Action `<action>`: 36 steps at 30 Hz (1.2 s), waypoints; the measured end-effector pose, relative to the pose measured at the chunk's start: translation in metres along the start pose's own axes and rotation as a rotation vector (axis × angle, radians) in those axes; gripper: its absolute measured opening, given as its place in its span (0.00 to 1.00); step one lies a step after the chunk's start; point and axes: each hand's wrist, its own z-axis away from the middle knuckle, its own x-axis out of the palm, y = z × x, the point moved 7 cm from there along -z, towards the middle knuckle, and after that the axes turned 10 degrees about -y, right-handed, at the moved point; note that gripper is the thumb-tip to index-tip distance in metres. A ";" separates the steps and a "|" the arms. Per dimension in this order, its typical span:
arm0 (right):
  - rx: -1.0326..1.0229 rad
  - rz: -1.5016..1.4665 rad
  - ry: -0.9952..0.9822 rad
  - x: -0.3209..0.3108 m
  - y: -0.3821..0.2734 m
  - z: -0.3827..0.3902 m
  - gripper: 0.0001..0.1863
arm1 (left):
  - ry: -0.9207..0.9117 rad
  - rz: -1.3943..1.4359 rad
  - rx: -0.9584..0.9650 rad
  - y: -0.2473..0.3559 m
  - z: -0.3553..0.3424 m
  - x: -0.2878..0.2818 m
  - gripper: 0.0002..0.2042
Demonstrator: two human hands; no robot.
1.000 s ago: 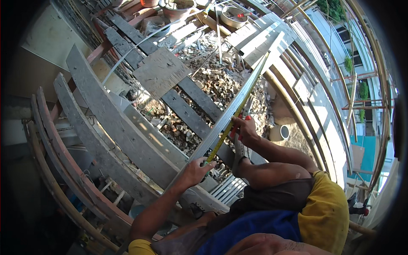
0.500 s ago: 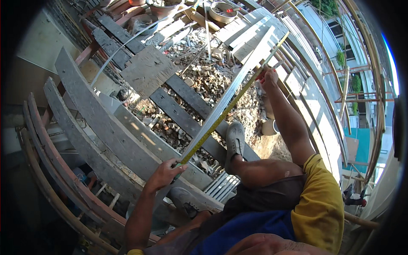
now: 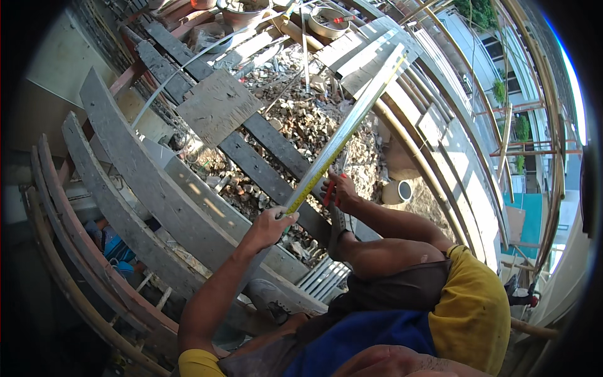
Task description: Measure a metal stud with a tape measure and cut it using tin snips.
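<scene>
A long, shiny metal strip (image 3: 359, 119) slants from my left hand up and away to the right. Along its edge runs the extended yellow blade of a tape measure (image 3: 305, 192). My left hand (image 3: 267, 229) is closed at the near end, gripping the tape measure; its case is mostly hidden by the fingers, and the strip's near end is there too. Close to the lower stretch of the blade, my right hand (image 3: 344, 191) is closed around a red-handled tool (image 3: 330, 192) whose kind I cannot make out. Whether those fingers touch the strip is unclear.
Dark planks (image 3: 259, 168) and a plywood piece (image 3: 218, 107) bridge rubble (image 3: 295, 113). Curved-looking boards (image 3: 144, 173) rise at left, with a person in blue (image 3: 116, 245) beneath. Bamboo poles (image 3: 419, 157) and a round container (image 3: 396, 191) lie right; basins (image 3: 329, 22) stand at the far side.
My right hand has come back from the strip's far part to near its lower part, with the red-handled tool. My left hand has moved slightly up and right.
</scene>
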 end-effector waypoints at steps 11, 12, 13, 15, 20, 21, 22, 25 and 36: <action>-0.039 0.077 -0.082 0.018 0.006 0.004 0.22 | 0.028 0.030 -0.024 0.012 -0.021 -0.004 0.29; -0.038 0.080 -0.083 0.019 0.007 0.004 0.22 | 0.030 0.032 -0.023 0.011 -0.023 -0.003 0.29; -0.036 0.090 -0.078 0.019 0.009 0.004 0.22 | 0.051 0.003 -0.004 0.011 -0.025 -0.004 0.29; -0.038 0.098 -0.066 0.011 0.015 -0.002 0.22 | 0.067 -0.031 0.020 0.027 -0.024 -0.005 0.29; 0.030 0.055 -0.121 0.018 0.031 -0.005 0.20 | 0.051 0.007 -0.024 0.023 -0.028 -0.002 0.30; 0.029 0.055 -0.121 0.019 0.034 -0.005 0.20 | 0.051 0.007 -0.022 0.019 -0.029 0.000 0.30; 0.021 -0.011 -0.170 0.024 0.037 -0.005 0.18 | 0.066 -0.008 -0.012 0.016 -0.029 0.002 0.30; 0.031 -0.051 -0.166 0.034 0.036 0.002 0.16 | 0.070 -0.009 0.005 0.015 -0.030 0.005 0.31; 0.042 0.109 -0.145 0.043 0.063 -0.024 0.18 | 0.044 0.035 0.019 0.008 -0.036 0.013 0.27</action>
